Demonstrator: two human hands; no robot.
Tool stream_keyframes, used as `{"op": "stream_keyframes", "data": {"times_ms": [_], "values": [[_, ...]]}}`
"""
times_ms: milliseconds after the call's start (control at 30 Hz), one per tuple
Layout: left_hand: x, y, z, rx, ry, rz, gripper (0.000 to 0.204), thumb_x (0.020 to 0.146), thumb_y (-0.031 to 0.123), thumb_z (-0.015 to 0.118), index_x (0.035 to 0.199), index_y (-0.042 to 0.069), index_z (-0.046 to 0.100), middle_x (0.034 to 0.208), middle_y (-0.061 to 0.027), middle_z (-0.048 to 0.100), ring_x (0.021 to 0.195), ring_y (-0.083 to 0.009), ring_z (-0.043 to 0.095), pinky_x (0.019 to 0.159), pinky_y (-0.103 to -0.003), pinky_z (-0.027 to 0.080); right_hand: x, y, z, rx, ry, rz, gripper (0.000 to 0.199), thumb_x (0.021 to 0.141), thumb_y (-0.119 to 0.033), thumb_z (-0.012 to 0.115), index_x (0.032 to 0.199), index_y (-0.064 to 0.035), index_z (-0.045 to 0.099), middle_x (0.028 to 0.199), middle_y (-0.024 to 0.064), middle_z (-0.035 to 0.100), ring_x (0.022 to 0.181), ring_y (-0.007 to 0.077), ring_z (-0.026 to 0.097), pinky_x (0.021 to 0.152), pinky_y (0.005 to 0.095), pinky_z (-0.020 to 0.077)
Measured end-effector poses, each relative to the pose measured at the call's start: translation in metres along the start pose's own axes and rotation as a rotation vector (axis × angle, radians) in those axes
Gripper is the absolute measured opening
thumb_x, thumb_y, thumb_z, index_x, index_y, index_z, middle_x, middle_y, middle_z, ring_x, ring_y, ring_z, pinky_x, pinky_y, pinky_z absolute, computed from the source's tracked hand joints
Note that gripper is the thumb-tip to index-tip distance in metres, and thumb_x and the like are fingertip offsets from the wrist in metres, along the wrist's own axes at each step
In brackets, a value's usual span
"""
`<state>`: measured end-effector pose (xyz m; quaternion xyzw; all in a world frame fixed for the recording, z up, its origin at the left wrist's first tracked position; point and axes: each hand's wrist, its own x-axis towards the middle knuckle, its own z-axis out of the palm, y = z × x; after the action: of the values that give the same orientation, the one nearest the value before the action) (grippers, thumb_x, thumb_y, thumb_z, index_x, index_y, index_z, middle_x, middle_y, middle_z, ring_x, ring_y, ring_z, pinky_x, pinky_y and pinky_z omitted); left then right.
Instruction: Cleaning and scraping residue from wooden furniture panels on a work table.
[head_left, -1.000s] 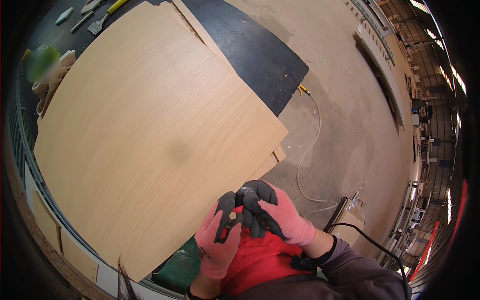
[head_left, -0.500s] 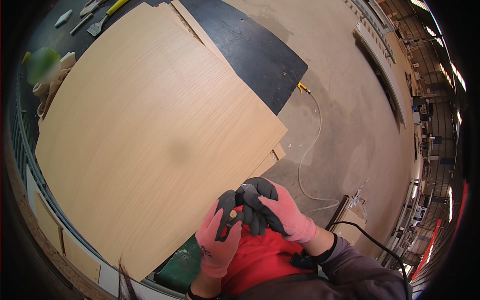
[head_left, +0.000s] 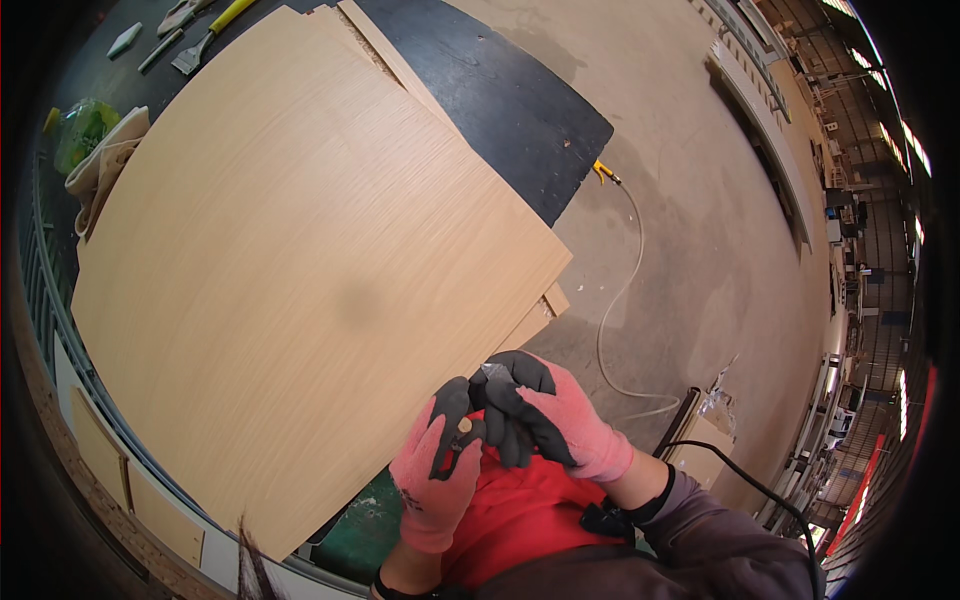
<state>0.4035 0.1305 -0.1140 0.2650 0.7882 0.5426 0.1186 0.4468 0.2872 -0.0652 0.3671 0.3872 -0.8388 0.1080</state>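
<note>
My left hand (head_left: 437,470), in a pink glove with dark coated fingers, is closed around a small thing with a round tan end (head_left: 464,426). The rest of that thing is hidden in the glove. Touching it, my right hand (head_left: 570,415) wears a matching glove with its fingers curled. A small shiny, clear-looking piece (head_left: 493,371) shows between the right fingertips; its kind is unclear. Both hands are held close to my body, by the near right edge of a large pale wood-grain panel (head_left: 300,250).
The panel lies over other boards on a dark table (head_left: 490,90). At the far left are a yellow-handled scraper (head_left: 190,58), a metal rod (head_left: 160,50), a pale block (head_left: 124,40), crumpled cloth (head_left: 105,165) and a green bag (head_left: 88,130). A yellow-ended hose (head_left: 640,250) trails across the floor.
The view has shifted very slightly, and the green bag now appears sharper than before. Both hands keep nearly the same place and grip.
</note>
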Motion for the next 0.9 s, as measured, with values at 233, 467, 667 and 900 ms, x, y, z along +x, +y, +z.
{"op": "stream_keyframes", "data": {"times_ms": [233,467,667,900], "values": [[-0.002,-0.004,0.001,-0.020,0.018,0.036,0.045,0.062,0.003,0.070,0.102,-0.003,0.051,0.106,-0.0262,0.055,0.088,-0.0401,0.059,0.071,-0.040,0.051,-0.002,0.005,0.002,-0.091,0.056,-0.067,0.026,0.087,-0.015,0.045,0.107,0.0016,0.047,0.073,0.0089,0.058,0.050,0.0120,0.054,0.042,0.0220,0.0415],[-0.002,-0.005,0.001,-0.007,0.022,0.058,0.045,0.061,0.002,0.070,0.102,-0.003,0.051,0.106,-0.0270,0.055,0.088,-0.0405,0.059,0.071,-0.040,0.051,0.000,0.008,0.011,-0.718,0.238,-0.259,0.031,0.080,0.002,0.038,0.109,0.0021,0.046,0.079,0.0087,0.058,0.055,0.0114,0.054,0.050,0.0240,0.0458],[0.000,-0.004,0.001,-0.009,0.004,0.032,0.044,0.060,0.002,0.070,0.100,-0.004,0.052,0.106,-0.0266,0.055,0.089,-0.0403,0.059,0.072,-0.040,0.051,0.003,0.018,0.008,-0.660,0.258,-0.274,0.030,0.081,0.002,0.035,0.109,0.0020,0.046,0.081,0.0082,0.058,0.056,0.0112,0.054,0.050,0.0243,0.0460],[-0.001,-0.003,0.001,0.006,0.006,0.048,0.045,0.061,0.003,0.070,0.101,-0.004,0.052,0.106,-0.0260,0.055,0.089,-0.0399,0.059,0.073,-0.040,0.051,0.004,0.029,0.003,-0.392,0.242,-0.269,0.022,0.088,-0.006,0.041,0.107,0.0026,0.046,0.080,0.0076,0.058,0.054,0.0104,0.054,0.047,0.0230,0.0439]]}}
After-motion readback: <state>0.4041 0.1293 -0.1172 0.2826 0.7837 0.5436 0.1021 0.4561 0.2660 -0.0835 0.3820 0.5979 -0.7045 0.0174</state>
